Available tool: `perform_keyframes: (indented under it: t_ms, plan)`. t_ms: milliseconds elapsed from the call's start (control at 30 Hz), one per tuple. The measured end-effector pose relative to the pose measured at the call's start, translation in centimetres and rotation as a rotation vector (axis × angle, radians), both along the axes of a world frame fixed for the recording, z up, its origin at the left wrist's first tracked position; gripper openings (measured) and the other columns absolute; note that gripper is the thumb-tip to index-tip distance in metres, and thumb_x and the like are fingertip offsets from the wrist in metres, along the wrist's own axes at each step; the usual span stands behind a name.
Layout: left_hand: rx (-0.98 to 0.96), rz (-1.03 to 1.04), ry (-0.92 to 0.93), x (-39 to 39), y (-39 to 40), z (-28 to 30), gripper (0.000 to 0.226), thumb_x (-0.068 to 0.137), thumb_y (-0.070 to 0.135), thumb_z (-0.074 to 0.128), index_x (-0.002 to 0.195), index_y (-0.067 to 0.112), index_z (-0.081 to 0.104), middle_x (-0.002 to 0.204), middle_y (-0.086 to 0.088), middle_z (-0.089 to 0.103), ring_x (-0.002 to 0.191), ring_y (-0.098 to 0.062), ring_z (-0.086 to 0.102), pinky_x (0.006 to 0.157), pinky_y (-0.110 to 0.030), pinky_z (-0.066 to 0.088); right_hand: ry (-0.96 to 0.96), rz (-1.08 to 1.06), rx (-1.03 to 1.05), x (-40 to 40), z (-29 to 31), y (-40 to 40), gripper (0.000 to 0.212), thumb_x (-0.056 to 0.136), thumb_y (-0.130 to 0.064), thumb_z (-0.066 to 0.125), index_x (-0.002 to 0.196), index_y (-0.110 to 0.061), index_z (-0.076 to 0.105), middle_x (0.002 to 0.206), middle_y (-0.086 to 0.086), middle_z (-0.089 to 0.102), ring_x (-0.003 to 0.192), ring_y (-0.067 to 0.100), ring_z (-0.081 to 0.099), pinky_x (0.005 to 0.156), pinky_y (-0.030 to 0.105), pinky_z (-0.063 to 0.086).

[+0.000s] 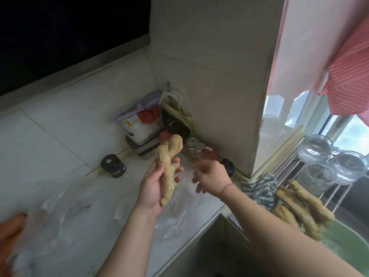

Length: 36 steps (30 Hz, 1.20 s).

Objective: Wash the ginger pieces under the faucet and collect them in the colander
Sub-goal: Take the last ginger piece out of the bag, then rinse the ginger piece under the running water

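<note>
Holding 1 knobbly ginger root (169, 168), our left grip (154, 188) curls around its lower half; right grip (209, 176) hangs spread, empty. Stiff, light, slippery once wet.

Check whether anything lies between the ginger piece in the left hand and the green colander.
The right hand and forearm cross the space between the ginger piece held by the left hand and the green colander, which already holds ginger.
</note>
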State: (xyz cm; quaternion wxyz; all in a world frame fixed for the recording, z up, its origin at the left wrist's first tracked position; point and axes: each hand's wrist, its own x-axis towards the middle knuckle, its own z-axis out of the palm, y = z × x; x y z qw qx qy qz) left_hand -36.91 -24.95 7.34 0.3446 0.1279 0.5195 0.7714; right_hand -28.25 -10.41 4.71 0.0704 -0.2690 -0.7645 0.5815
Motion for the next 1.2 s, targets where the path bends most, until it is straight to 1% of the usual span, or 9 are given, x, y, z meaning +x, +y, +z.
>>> perform_keyframes:
  t_ms: [100, 200, 433, 600, 700, 800, 900, 1067, 1200]
  plan:
    - [-0.045, -0.093, 0.037, 3.0, 1.8, -0.1, 0.045, 0.094, 0.025, 0.049, 0.138, 0.015, 0.053, 0.116, -0.016, 0.066, 0.11, -0.027, 0.061, 0.092, -0.036, 0.046, 0.186, -0.117, -0.366, 5.4, 0.9, 1.2, 0.022, 0.098, -0.027, 0.051, 0.105, -0.01, 0.063, 0.076, 0.009, 0.068, 0.06, 0.025, 0.065, 0.055, 0.037, 0.055]
    - [0.021, -0.23, -0.055, 8.5, 5.5, -0.8, 0.042, 0.094, 0.02, 0.049, 0.135, 0.01, 0.054, 0.115, -0.02, 0.067, 0.096, -0.027, 0.068, 0.076, -0.033, 0.057, 0.235, -0.007, -0.481, 11.9, 1.0, 1.5, 0.032, 0.094, -0.038, 0.048, 0.099, -0.011, 0.064, 0.075, 0.007, 0.067, 0.064, 0.026, 0.065, 0.053, 0.03, 0.054]
    - [-0.058, -0.473, -0.067, 22.4, 15.2, -5.3, 0.032, 0.095, 0.024, 0.057, 0.122, 0.005, 0.058, 0.11, -0.022, 0.07, 0.091, -0.03, 0.069, 0.077, -0.037, 0.059, 0.2, -0.37, -0.364, 24.9, -3.2, 4.4, 0.04, 0.077, -0.038, 0.074, 0.094, -0.006, 0.057, 0.073, 0.011, 0.068, 0.06, 0.025, 0.065, 0.054, 0.032, 0.051]
    - [-0.142, -0.688, -0.056, 29.4, 19.8, -7.6, 0.032, 0.094, 0.018, 0.056, 0.124, 0.01, 0.052, 0.104, -0.019, 0.072, 0.093, -0.028, 0.069, 0.083, -0.04, 0.055, 0.234, -0.555, -0.477, 33.1, -3.5, 5.8, 0.03, 0.091, -0.024, 0.063, 0.097, -0.001, 0.045, 0.055, 0.002, 0.054, 0.04, 0.023, 0.053, 0.039, 0.025, 0.043]
    - [-0.21, -0.783, -0.053, 32.7, 22.2, -8.5, 0.025, 0.1, 0.006, 0.046, 0.121, 0.017, 0.054, 0.106, -0.014, 0.071, 0.091, -0.022, 0.069, 0.078, -0.032, 0.057, 0.186, -0.749, -0.498, 36.1, -4.2, 6.3, 0.047, 0.087, -0.045, 0.055, 0.099, -0.001, 0.046, 0.049, -0.001, 0.044, 0.035, 0.02, 0.044, 0.037, 0.025, 0.036]
    - [-0.259, -0.852, -0.013, 35.7, 24.2, -9.3, 0.031, 0.092, 0.01, 0.06, 0.121, 0.021, 0.053, 0.095, -0.007, 0.074, 0.086, -0.022, 0.07, 0.076, -0.033, 0.057, 0.145, -0.859, -0.543, 38.3, -5.0, 6.9, 0.057, 0.095, -0.053, 0.042, 0.106, 0.003, 0.049, 0.048, 0.002, 0.043, 0.034, 0.02, 0.042, 0.04, 0.028, 0.033]
    - [-0.326, -0.822, -0.035, 37.7, 25.9, -10.3, 0.045, 0.085, 0.007, 0.069, 0.126, 0.012, 0.051, 0.096, -0.013, 0.074, 0.082, -0.025, 0.07, 0.069, -0.033, 0.059, 0.051, -0.912, -0.514, 39.5, -5.5, 7.0, 0.054, 0.096, -0.053, 0.04, 0.095, 0.0, 0.05, 0.046, 0.003, 0.045, 0.033, 0.021, 0.043, 0.038, 0.025, 0.034]
    - [-0.455, -0.705, -0.128, 40.1, 27.4, -12.0, 0.028, 0.087, 0.012, 0.071, 0.109, -0.002, 0.063, 0.08, -0.018, 0.072, 0.063, -0.025, 0.067, 0.049, -0.029, 0.054, -0.161, -0.94, -0.339, 40.2, -6.4, 7.1, 0.034, 0.096, -0.031, 0.038, 0.071, -0.011, 0.05, 0.047, 0.003, 0.047, 0.036, 0.022, 0.046, 0.039, 0.025, 0.034]
    - [-0.646, -0.631, -0.139, 39.9, 29.0, -13.9, 0.039, 0.076, 0.039, 0.082, 0.084, 0.004, 0.068, 0.079, -0.021, 0.067, 0.057, -0.026, 0.06, 0.06, -0.037, 0.051, -0.298, -0.874, -0.212, 40.5, -6.9, 7.6, 0.03, 0.093, -0.032, 0.039, 0.068, -0.019, 0.049, 0.058, 0.0, 0.051, 0.049, 0.021, 0.053, 0.046, 0.028, 0.037]
